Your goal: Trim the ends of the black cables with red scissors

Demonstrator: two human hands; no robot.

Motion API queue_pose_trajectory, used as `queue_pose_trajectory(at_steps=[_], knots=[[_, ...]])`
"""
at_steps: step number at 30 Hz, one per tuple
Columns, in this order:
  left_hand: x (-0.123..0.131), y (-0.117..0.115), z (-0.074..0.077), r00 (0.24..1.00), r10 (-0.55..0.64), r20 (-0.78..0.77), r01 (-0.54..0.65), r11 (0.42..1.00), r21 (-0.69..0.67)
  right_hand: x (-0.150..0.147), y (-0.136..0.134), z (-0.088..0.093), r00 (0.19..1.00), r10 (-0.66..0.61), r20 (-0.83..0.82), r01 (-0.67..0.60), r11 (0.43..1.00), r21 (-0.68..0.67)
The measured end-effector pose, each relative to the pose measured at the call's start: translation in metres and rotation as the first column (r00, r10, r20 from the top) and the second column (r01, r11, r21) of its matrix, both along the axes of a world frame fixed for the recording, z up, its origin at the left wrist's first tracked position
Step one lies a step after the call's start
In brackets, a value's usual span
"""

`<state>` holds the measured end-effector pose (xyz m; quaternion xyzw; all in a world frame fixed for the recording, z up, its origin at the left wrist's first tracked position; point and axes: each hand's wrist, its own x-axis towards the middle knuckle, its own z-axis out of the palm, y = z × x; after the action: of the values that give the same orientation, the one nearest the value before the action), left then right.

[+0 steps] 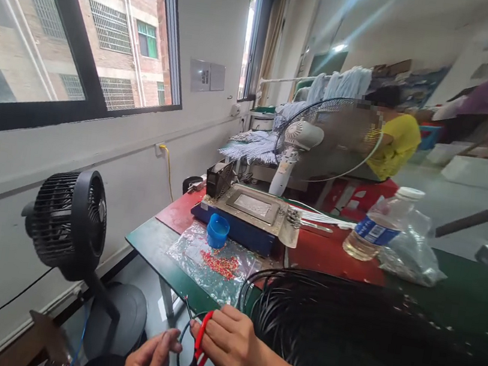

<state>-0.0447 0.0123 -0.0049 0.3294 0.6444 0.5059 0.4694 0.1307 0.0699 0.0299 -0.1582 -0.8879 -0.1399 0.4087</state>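
My right hand [228, 344] is closed round red-handled scissors [201, 352], blades pointing down near the table's front edge. My left hand [150, 361] sits just left of it, fingers pinched on a thin black wire [183, 332] that loops up between both hands. A big bundle of black wires [342, 324] lies on the table to the right of my right hand.
A clear plastic sheet with small red pieces [219, 263] and a blue cap [218, 231] lie ahead. Behind them stands a flat grey machine [251, 211], a white fan [313, 141], a bottle [378, 226] and a plastic bag [410, 255]. A black fan [68, 222] stands left. A person in yellow [397, 144] sits beyond.
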Motion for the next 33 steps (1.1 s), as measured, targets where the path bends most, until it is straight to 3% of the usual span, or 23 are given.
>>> queue_pose_trajectory(at_steps=[4,7,9,12,18,21,27,33], knots=[[0.018,0.003,-0.003,0.929,-0.089,0.360,0.114,0.992,-0.049,0.001,-0.005,-0.004,0.984,0.155,0.085,-0.156,0.988,0.010],[0.026,0.001,-0.001,0.821,-0.024,0.570,0.067,0.996,-0.054,-0.002,-0.007,-0.009,0.967,0.218,0.131,-0.222,0.975,0.015],[0.029,-0.001,0.003,0.779,0.025,0.627,0.031,0.996,-0.078,-0.003,-0.007,-0.011,0.962,0.230,0.148,-0.233,0.972,0.003],[0.030,-0.004,0.004,0.818,0.045,0.573,0.004,0.997,-0.083,-0.004,-0.006,-0.012,0.959,0.236,0.154,-0.237,0.971,-0.016],[0.029,-0.004,-0.008,0.924,0.045,0.380,-0.034,0.999,-0.037,-0.003,-0.005,-0.013,0.955,0.258,0.147,-0.261,0.965,0.001],[0.029,-0.005,-0.005,0.957,0.032,0.288,-0.025,0.999,-0.028,-0.002,-0.005,-0.013,0.953,0.264,0.150,-0.267,0.964,0.000],[0.031,-0.010,0.010,0.976,0.043,0.212,-0.043,0.999,-0.006,-0.003,-0.007,-0.010,0.950,0.281,0.133,-0.285,0.958,0.015],[0.031,-0.009,0.000,0.960,0.085,0.265,-0.076,0.996,-0.044,-0.002,-0.006,-0.013,0.945,0.283,0.162,-0.290,0.957,0.024]])
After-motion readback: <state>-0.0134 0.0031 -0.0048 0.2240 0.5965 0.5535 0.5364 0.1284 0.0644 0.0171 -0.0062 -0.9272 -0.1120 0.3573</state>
